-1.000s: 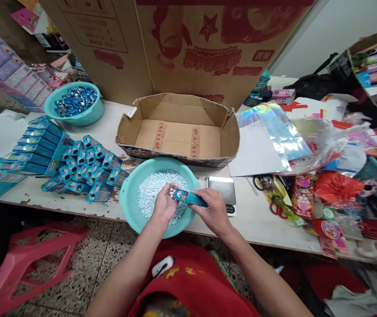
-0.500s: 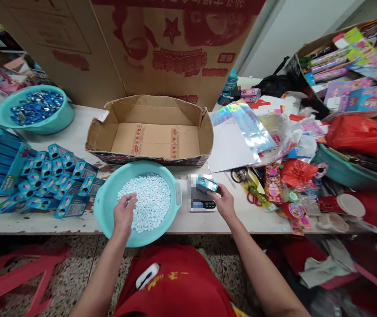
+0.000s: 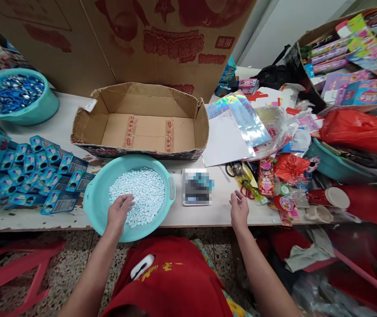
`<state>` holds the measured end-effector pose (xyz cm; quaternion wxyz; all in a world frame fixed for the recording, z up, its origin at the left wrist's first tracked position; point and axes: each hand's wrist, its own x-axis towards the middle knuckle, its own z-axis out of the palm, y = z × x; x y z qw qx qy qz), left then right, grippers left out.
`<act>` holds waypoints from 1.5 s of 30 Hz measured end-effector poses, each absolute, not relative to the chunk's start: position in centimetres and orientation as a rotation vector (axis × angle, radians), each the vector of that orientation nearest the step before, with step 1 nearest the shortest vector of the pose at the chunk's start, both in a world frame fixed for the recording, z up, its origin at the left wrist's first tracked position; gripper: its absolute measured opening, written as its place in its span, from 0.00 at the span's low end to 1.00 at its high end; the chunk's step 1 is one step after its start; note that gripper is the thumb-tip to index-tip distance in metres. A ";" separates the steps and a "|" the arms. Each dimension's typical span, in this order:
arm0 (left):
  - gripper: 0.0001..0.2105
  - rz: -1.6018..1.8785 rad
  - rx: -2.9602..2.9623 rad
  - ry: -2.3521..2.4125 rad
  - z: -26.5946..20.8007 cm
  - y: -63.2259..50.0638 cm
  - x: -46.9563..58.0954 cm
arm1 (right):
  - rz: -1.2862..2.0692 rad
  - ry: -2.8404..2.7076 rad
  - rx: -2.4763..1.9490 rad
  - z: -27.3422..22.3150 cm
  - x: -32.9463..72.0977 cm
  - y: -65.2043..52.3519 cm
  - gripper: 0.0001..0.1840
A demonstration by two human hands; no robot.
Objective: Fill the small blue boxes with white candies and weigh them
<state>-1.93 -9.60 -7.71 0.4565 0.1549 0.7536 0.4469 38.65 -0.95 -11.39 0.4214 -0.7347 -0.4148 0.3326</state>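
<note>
A turquoise plastic basin (image 3: 96,220) holds a heap of small pale-blue and white tablet-like pieces (image 3: 145,189). My left hand (image 3: 118,213) hovers over the heap, fingers loosely bent and slightly apart, with nothing visible in them. To the right of the basin sits a small digital scale (image 3: 197,199), partly pixelated. A small blue box (image 3: 204,180) rests on the scale, blurred by the pixelation. My right hand (image 3: 240,209) is above the table to the right of the scale, fingers loosely curled and apart, nothing in it.
Many small blue boxes (image 3: 39,171) lie stacked at left, below a basin of blue packets (image 3: 51,108). Behind the basin stands a shallow cardboard box (image 3: 148,125). White sheets (image 3: 226,141), scissors (image 3: 232,169), packages and a red cup (image 3: 316,198) crowd the right.
My right hand has let go of the small blue box on the scale and moved right, away from it. My left hand stays over the basin. The view has shifted slightly.
</note>
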 end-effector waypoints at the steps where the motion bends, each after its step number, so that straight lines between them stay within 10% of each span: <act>1: 0.25 1.097 0.384 1.861 -7.7 -9.6 -1.9 | 0.830 -1.023 -1.846 -11.6 38.9 -1.0 0.31; 29: 0.25 1.047 0.373 1.784 -8.1 -9.9 -3.7 | 1.008 -1.320 -1.619 -10.4 31.2 1.5 0.33; 45: 0.25 1.368 -0.280 0.976 -1.3 -3.7 0.7 | 0.650 -2.318 -1.073 0.3 16.2 0.1 0.16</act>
